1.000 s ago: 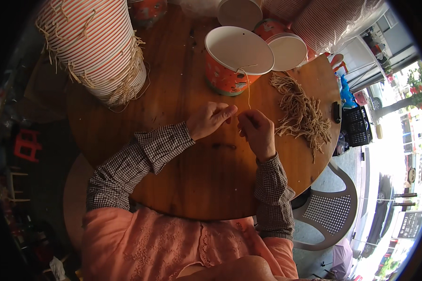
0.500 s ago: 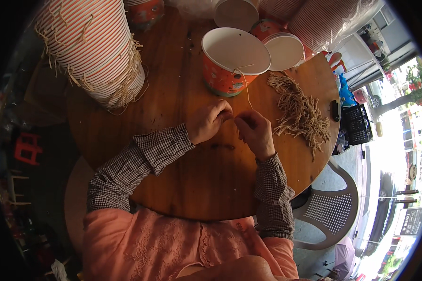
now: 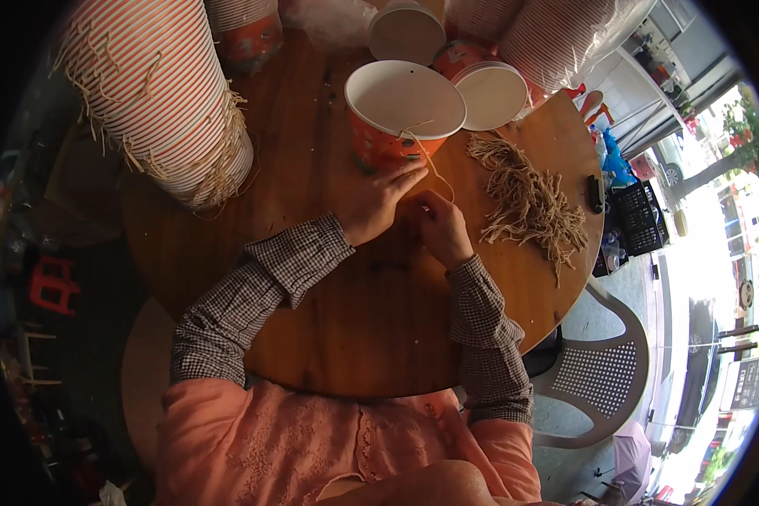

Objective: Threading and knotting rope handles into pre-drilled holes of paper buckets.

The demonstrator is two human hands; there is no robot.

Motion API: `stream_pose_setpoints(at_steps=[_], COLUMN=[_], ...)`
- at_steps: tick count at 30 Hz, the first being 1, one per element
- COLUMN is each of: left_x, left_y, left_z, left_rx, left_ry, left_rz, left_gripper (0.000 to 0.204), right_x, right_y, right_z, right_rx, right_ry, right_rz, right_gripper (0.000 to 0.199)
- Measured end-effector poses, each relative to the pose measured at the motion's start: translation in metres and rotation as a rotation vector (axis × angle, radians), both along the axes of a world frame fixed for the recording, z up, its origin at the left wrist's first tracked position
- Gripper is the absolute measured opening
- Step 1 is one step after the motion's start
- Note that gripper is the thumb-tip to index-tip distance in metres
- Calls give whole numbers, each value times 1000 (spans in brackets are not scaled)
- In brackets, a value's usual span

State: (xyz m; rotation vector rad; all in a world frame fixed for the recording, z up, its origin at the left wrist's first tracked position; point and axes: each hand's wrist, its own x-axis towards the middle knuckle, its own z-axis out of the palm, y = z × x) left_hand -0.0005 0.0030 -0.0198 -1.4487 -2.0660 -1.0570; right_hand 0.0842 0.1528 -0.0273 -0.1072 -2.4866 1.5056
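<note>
An orange paper bucket (image 3: 401,118) with a white inside stands on the round wooden table (image 3: 329,304). A thin tan string (image 3: 434,164) runs from the bucket's near rim down to my hands. My left hand (image 3: 384,198) rests against the bucket's base with its fingers pinched on the string. My right hand (image 3: 438,226) is just beside it, fingers closed on the same string. A loose pile of cut tan strings (image 3: 527,198) lies to the right of my hands.
A tall stack of striped buckets with string handles (image 3: 156,101) lies at the table's left. More buckets (image 3: 489,88) stand behind the orange one. A black phone-like object (image 3: 595,194) sits at the right edge. A plastic chair (image 3: 603,379) stands lower right.
The orange bucket has come nearer to my hands. Both hands stay together on the string, now close against the bucket's base.
</note>
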Motion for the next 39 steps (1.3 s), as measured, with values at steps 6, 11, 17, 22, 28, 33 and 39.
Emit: stream_pose_setpoints(at_steps=[6,11,17,22,28,33,39], left_x=[0,-8,-7,-16,-27,-13,46], left_y=[41,40,-19,-85,-149,-154,-108], left_z=[30,48,75,108,101,107,117], left_rx=[-189,-112,-21,-158,-284,-335,-279], left_ry=[270,273,155,240,90,69,315], left_rz=[117,247,136,-52,-131,-78,221], left_gripper=[62,65,25,35,46,57,50], right_x=[4,7,22,35,40,35,34], right_y=[11,39,48,46,60,58,6], right_z=[18,34,51,63,71,55,52], right_rx=[-43,-427,-518,-590,-872,-882,-504], right_ry=[166,601,597,678,871,651,528], right_rz=[-288,-407,-431,-397,-314,-437,-219], right_gripper=[10,9,10,13,12,15,16])
